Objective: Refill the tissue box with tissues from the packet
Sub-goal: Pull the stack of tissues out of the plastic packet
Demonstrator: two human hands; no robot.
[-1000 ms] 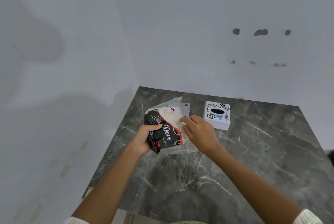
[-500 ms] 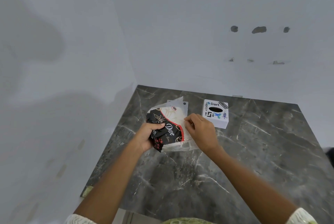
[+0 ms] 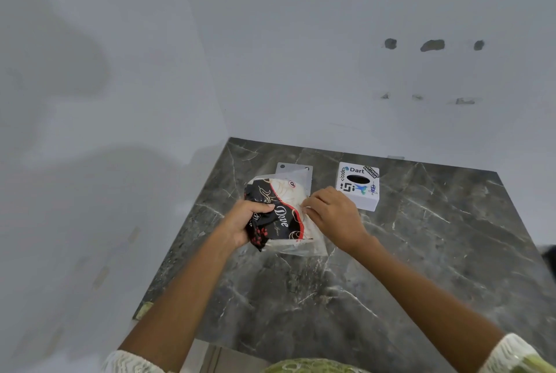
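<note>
A crinkled tissue packet (image 3: pixel 281 216), black and white with red trim and clear plastic ends, sits above the dark marble counter (image 3: pixel 406 252). My left hand (image 3: pixel 243 222) grips its left side. My right hand (image 3: pixel 334 216) pinches the packet's right edge with thumb and fingertips. Just right of my right hand stands a small white tissue box (image 3: pixel 358 186) with stickers and a dark oval slot on top. The slot shows no tissue.
A flat white plate (image 3: pixel 296 172) with holes lies on the counter behind the packet. White walls close the counter on the left and back. The counter's front edge runs near my forearms.
Both hands have kept their hold on the packet and shifted it slightly toward me, uncovering more of the white plate behind it. The tissue box has not moved.
</note>
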